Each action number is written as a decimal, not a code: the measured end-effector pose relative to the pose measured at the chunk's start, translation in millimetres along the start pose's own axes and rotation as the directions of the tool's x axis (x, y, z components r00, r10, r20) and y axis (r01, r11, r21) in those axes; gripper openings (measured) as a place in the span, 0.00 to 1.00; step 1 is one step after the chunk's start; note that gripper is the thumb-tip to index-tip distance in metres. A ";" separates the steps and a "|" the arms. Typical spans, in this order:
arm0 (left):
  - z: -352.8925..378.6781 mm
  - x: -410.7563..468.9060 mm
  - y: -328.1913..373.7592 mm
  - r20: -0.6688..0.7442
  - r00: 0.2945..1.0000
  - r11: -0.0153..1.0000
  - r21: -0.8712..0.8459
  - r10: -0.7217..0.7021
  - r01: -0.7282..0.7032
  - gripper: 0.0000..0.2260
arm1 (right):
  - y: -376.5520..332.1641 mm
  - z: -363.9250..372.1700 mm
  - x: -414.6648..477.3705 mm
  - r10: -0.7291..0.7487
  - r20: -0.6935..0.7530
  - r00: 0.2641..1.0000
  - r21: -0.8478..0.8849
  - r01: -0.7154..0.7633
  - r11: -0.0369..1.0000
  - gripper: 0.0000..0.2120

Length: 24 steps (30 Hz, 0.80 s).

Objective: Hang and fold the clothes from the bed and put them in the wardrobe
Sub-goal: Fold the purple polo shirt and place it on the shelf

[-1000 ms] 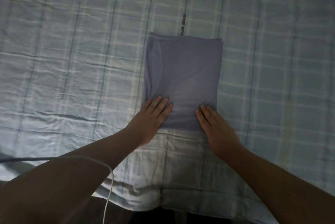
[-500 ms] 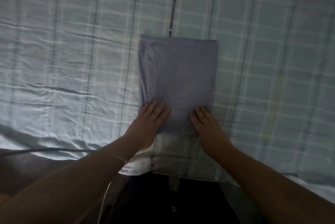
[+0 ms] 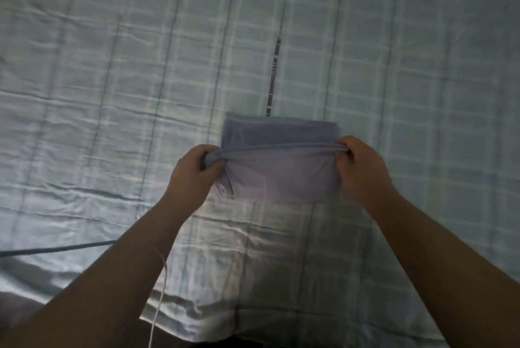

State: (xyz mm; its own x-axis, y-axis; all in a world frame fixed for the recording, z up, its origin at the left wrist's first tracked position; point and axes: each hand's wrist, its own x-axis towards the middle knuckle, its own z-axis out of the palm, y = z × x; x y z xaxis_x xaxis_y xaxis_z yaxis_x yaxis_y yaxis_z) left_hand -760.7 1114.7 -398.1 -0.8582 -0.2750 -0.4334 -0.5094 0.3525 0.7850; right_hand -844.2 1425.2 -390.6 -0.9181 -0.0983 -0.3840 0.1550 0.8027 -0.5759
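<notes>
The left hand (image 3: pixel 194 170) is curled round the near left corner of a folded blue-grey garment (image 3: pixel 281 176), bunching the cloth inside its fist, and the right hand (image 3: pixel 360 167) pinches the near right corner in the same way, thumb over the hem. Between them the near hem is pulled into a taut, straight line and held above the rest of the piece. This grip probably serves to carry that edge over to the far hem and halve the garment squarely, since an even pull from both corners keeps the layers from sliding apart. The far part of the garment lies flat on the checked bed sheet (image 3: pixel 112 94), set in from the bed's near edge and about midway along the visible stretch of it, where both arms reach it alike. A dark printed strip (image 3: pixel 273 77) on the sheet runs away from the garment's far hem. A thin white cable (image 3: pixel 161 277) hangs beside the left forearm, clear of the cloth. The wardrobe is out of view, so putting away looks some way off.
</notes>
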 end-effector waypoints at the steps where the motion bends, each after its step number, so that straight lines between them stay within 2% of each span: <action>1: 2.5 14.3 2.7 -0.008 1.000 1.000 0.001 -0.013 0.013 0.05 | -2.4 3.5 13.3 0.039 -0.047 0.998 0.010 -0.039 0.999 0.08; 4: 12.8 54.3 7.5 -0.073 0.997 0.986 0.168 0.011 0.002 0.07 | -6.0 12.1 45.1 0.150 -0.141 0.978 0.033 -0.147 0.989 0.08; 7: 23.9 81.3 15.4 -0.137 0.989 0.973 0.230 0.056 -0.023 0.05 | -3.8 19.5 62.4 0.178 -0.227 0.958 0.049 -0.171 0.984 0.07; 12: 40.2 100.9 13.7 -0.123 0.992 0.938 0.346 0.036 0.009 0.11 | 6.0 36.4 68.6 0.187 -0.206 0.961 -0.119 -0.214 0.970 0.08; 15: 42.8 97.4 7.9 -0.119 0.990 0.908 0.420 0.073 -0.017 0.13 | 12.9 45.4 65.6 0.197 -0.209 0.958 -0.141 -0.229 0.963 0.10; 19: 40.7 82.2 12.4 -0.244 0.968 0.885 0.461 0.051 0.070 0.18 | 9.5 45.9 61.8 0.218 -0.262 0.940 -0.102 -0.251 0.962 0.08; 21: 45.4 68.7 22.6 -0.322 0.936 0.886 0.463 0.140 0.027 0.20 | 1.1 45.3 54.4 0.114 -0.369 0.922 -0.065 -0.149 0.987 0.15; 22: 50.3 61.2 28.1 -0.309 0.925 0.866 0.499 0.223 -0.042 0.22 | -4.8 46.9 48.2 0.029 -0.414 0.910 -0.076 -0.066 0.995 0.19; 24: 64.8 47.3 32.6 -0.103 0.896 0.741 0.607 0.431 -0.287 0.24 | -15.8 53.6 33.1 -0.145 -0.391 0.909 -0.169 0.084 0.982 0.24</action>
State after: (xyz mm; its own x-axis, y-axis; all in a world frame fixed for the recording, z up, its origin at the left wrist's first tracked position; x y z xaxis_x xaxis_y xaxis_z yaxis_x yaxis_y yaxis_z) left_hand -821.9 1171.2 -421.6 -0.9824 -0.1868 -0.0044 -0.1698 0.8829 0.4377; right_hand -857.5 1377.7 -432.9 -0.9996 0.0246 0.0167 0.0137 0.8796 -0.4755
